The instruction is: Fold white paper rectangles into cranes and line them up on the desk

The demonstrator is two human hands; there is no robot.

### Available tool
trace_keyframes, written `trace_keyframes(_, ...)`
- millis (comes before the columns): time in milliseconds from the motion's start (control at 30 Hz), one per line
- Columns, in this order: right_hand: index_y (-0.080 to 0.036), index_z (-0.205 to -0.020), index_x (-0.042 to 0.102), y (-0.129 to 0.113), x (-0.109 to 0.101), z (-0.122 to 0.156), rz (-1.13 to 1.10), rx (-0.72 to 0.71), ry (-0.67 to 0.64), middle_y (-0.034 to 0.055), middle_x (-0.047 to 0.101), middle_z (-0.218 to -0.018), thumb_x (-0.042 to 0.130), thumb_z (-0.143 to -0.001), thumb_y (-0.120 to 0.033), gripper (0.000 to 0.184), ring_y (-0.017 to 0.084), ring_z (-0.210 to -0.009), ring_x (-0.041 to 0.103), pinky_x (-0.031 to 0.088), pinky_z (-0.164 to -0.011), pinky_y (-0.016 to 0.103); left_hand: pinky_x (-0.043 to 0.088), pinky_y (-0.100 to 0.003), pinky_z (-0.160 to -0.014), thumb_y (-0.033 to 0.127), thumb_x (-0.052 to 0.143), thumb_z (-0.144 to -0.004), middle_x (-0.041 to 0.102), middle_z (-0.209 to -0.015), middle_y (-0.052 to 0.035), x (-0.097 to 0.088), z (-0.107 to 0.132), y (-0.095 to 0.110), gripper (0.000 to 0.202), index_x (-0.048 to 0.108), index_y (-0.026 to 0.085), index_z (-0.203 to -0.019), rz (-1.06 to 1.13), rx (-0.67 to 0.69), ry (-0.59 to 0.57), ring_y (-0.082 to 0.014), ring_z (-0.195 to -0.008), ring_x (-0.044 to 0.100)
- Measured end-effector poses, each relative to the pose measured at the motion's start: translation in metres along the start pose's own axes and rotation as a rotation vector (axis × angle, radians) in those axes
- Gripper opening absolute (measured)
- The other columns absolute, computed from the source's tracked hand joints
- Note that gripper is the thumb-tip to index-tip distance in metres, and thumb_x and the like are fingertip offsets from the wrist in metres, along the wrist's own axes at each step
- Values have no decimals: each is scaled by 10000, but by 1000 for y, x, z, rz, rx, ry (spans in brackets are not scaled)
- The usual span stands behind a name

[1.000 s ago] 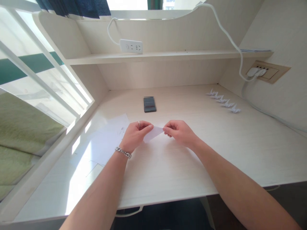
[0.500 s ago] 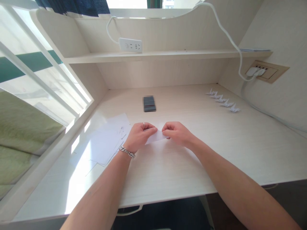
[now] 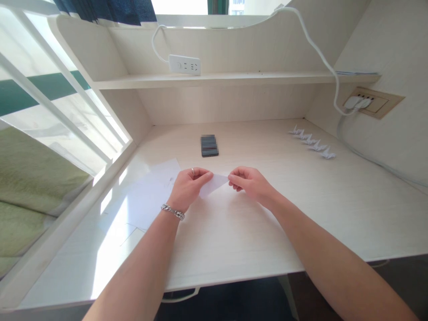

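Note:
Between my hands is a small piece of white paper (image 3: pixel 214 183), which looks folded to a point on its right side. My left hand (image 3: pixel 190 186) pinches its left part between thumb and fingers; a ring and a chain bracelet are on this arm. With thumb and forefinger, my right hand (image 3: pixel 250 182) grips the pointed right tip. The paper is held just above the desk (image 3: pixel 234 240). Some of its left edge is hidden behind my left fingers.
White sheets (image 3: pixel 150 191) lie on the left of the desk. A dark phone-like object (image 3: pixel 209 146), partly blurred, sits behind my hands. Several folded paper cranes (image 3: pixel 317 146) stand in a row at the right. A power strip (image 3: pixel 184 64) rests on the shelf (image 3: pixel 234 79).
My hands have moved a little apart, the left one leftward. More of the paper shows between them, and my right fingers now hold its tip.

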State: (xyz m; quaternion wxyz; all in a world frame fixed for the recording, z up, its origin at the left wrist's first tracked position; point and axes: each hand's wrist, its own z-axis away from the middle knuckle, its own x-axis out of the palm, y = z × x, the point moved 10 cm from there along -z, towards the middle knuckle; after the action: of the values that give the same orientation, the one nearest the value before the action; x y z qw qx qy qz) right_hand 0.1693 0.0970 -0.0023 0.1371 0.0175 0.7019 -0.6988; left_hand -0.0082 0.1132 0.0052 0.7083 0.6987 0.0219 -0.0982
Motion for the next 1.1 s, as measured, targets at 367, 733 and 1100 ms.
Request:
trace_keyframes(367,-184,-724,629,5,11,-2,149,-51,-37,16,628,-694,562,-805,-335,184,132,-631,547,415,-588,260,389,-249,-545,388,615,-759,660,-694,-19,34,6,-6,233,706,173,-766,-347,37,-238,-139,-620,552)
trace_keyframes(733,-168,-662,597,3,-17,-4,-23,8,70,0,557,-608,619,-758,-314,176,117,-572,486,397,-575,272,397,-261,-624,259,598,-730,626,-619,-5,20,6,7,145,664,163,-643,-304,47,-247,-125,-622,534)
trace_keyframes(1100,-166,-715,624,0,-17,-3,-39,-25,109,23,607,-672,607,-780,-341,188,132,-610,527,427,-596,278,422,-262,-588,432,623,-776,683,-768,-50,25,2,0,289,688,158,-841,-197,80,-192,-145,-657,579)
